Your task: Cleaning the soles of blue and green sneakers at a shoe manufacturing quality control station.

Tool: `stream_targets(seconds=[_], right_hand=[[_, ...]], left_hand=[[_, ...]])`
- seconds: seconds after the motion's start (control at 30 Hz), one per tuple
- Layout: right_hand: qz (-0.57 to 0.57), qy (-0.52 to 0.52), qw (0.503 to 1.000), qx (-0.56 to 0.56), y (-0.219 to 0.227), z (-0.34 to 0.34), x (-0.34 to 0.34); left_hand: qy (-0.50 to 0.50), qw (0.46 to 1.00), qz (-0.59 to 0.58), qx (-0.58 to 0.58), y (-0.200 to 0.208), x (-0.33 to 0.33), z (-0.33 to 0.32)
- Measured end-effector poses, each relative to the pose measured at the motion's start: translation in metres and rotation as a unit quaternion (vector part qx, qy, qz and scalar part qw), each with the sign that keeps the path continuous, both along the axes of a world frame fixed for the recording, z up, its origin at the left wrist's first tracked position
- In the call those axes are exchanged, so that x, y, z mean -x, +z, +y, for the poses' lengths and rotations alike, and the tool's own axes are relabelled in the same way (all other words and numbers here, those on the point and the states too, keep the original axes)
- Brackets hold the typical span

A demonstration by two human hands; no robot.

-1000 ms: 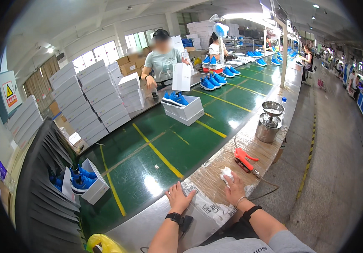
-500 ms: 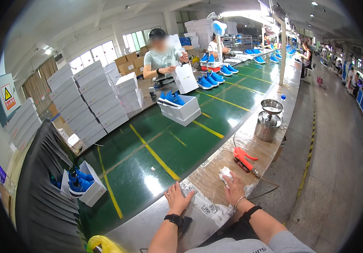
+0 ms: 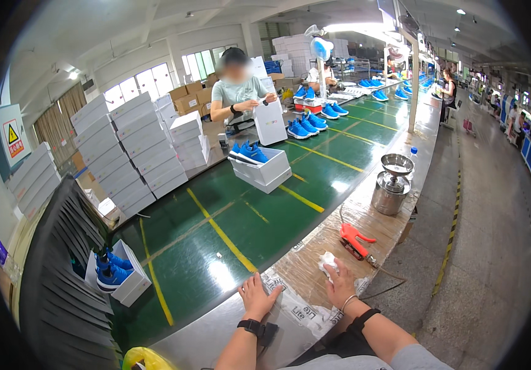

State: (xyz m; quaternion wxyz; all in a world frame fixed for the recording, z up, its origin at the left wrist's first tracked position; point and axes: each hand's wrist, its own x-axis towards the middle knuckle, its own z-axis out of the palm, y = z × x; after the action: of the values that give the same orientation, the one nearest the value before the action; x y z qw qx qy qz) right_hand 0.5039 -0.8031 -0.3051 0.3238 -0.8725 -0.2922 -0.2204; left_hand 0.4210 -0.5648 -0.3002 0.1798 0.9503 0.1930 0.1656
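My left hand lies flat with its fingers spread at the belt-side edge of the metal bench, beside printed white packing film. My right hand has its fingers stretched out against a crumpled white wad, perhaps tissue or cloth, on the brown-topped part of the bench. The fingertips touch the wad; I see no closed grip. Just beyond lies a red air blow gun with a hose. On the green conveyor belt, an open white shoebox carries blue shoes.
A metal dispenser pot stands farther along the bench. At left, another shoebox with blue shoes sits by black strip curtains. Across the belt, a person holds a white box lid near tall shoebox stacks. A yellow bag lies near me.
The belt has carried both shoeboxes and its yellow lines slightly toward the curtain. The view has shifted a little. My hands and the wad stay in nearly the same place on the bench.
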Motion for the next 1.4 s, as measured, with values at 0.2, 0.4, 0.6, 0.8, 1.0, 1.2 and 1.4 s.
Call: stream_targets(seconds=[0.2, 0.4, 0.6, 0.8, 1.0, 1.2, 1.4], right_hand=[[0.001, 0.004, 1.0, 0.004, 0.003, 0.002, 0.004], [-0.002, -0.015, 1.0, 0.016, 0.001, -0.003, 0.006], [-0.031, -0.041, 0.998, 0.035, -0.002, 0.008, 0.007], [-0.004, -0.017, 1.0, 0.02, 0.003, 0.002, 0.007], [0.004, -0.017, 1.0, 0.025, 0.008, 0.0, 0.012], [0.008, -0.01, 0.999, 0.03, 0.007, 0.001, 0.012], [0.023, -0.013, 0.999, 0.036, 0.006, 0.001, 0.008]], left_hand=[[0.001, 1.0, -0.01, 0.005, 0.002, 0.006, 0.001], [-0.001, 1.0, 0.002, 0.013, 0.005, 0.006, -0.004], [0.005, 1.0, 0.004, 0.02, 0.006, 0.013, 0.004], [-0.005, 1.0, -0.025, 0.015, 0.004, 0.009, 0.003], [-0.011, 1.0, -0.019, 0.008, 0.0, 0.008, 0.005], [-0.003, 1.0, -0.022, -0.008, -0.002, 0.011, 0.005], [-0.009, 1.0, -0.019, -0.008, -0.004, 0.007, 0.007]])
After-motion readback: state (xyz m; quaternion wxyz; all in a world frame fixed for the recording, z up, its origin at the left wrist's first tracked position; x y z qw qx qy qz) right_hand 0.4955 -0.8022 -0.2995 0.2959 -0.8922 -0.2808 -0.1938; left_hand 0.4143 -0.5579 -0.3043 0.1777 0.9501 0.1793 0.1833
